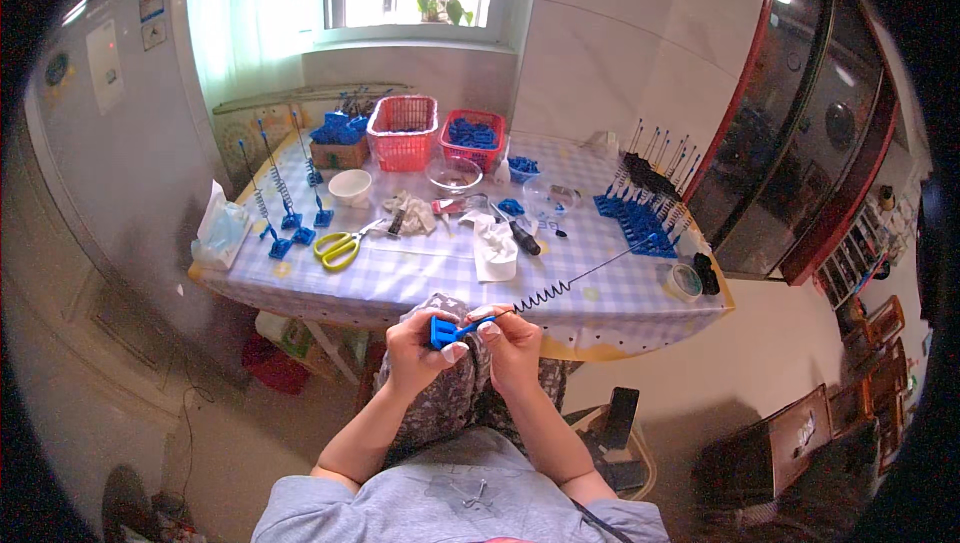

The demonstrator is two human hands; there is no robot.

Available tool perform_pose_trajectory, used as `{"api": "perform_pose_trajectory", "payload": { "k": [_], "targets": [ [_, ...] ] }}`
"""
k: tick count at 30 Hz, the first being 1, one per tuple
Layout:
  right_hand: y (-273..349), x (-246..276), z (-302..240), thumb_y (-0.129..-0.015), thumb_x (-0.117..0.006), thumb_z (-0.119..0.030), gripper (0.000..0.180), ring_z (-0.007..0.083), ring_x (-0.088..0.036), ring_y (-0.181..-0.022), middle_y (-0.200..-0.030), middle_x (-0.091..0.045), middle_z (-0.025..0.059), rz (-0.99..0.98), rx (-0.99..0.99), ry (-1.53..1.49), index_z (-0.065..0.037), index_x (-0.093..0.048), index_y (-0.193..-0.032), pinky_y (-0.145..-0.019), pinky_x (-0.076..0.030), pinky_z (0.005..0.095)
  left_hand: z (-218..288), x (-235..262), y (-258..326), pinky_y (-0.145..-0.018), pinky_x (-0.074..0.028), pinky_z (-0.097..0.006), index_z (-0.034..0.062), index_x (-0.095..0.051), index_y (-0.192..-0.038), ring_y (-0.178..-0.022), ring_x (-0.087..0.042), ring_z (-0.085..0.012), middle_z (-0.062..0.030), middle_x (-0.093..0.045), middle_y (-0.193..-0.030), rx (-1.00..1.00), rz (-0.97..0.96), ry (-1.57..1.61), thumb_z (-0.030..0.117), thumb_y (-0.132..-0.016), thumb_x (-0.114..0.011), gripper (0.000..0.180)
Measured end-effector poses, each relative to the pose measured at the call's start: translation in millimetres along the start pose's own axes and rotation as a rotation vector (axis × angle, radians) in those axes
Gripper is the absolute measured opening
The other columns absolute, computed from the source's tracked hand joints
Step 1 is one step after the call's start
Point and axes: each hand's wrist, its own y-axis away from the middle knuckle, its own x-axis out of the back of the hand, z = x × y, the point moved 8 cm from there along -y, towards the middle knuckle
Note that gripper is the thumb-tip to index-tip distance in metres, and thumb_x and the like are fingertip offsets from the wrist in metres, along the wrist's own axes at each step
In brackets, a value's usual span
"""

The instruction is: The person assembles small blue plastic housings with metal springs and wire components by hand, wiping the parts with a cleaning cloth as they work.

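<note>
Over my lap, just off the table's front edge, my left hand (410,355) is closed around a blue plastic base (441,333). My right hand (515,351) pinches the blue stem joined to that base. From the stem, a black coiled wire (543,299) runs up and to the right, thinning to a straight end with a small blue tip (653,238). White wrappings cover some of my fingertips. Finished-looking pieces of the same kind, blue bases with upright coiled wires (640,218), crowd the table's right side; several more (290,220) stand at the left.
On the checked tablecloth (400,278) lie green-handled scissors (338,251), a white cloth (494,248) and a black-handled screwdriver (525,239). Behind stand a white bowl (350,187), a red basket (403,148), a smaller red basket (472,155) of blue parts and a clear bowl (454,177).
</note>
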Motion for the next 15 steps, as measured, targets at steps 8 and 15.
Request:
{"api": "perform_pose_trajectory", "payload": {
  "k": [8, 15],
  "targets": [
    [3.1, -7.7, 3.1, -0.077, -0.055, -0.009, 0.012, 0.0124, -0.054, -0.073, -0.083, -0.058, 0.0077, -0.016, -0.147, -0.054, 0.001, -0.055, -0.083, -0.068, -0.044, 0.0251, -9.8, -3.3, 2.5, -0.058, -0.045, -0.021, -0.0023, -0.053, -0.093, -0.068, -0.055, -0.0105, -0.0061, -0.058, -0.077, 0.084, -0.075, 0.299, 0.047, -0.057, -0.07, 0.064],
    [5.0, -2.9, 35.5, -0.081, -0.052, -0.017, 0.016, 0.0122, -0.056, -0.071, -0.081, -0.058, 0.0059, 0.05, -0.402, -0.574, -0.003, -0.052, -0.088, -0.064, -0.045, 0.0233, 5.8, -6.5, 0.8, -0.067, -0.044, -0.023, -0.0045, -0.049, -0.104, -0.074, -0.054, -0.0113, -0.0083, -0.057, -0.083, 0.196, -0.117, 0.561, 0.003, -0.075, -0.054, 0.03]
  ]
}}
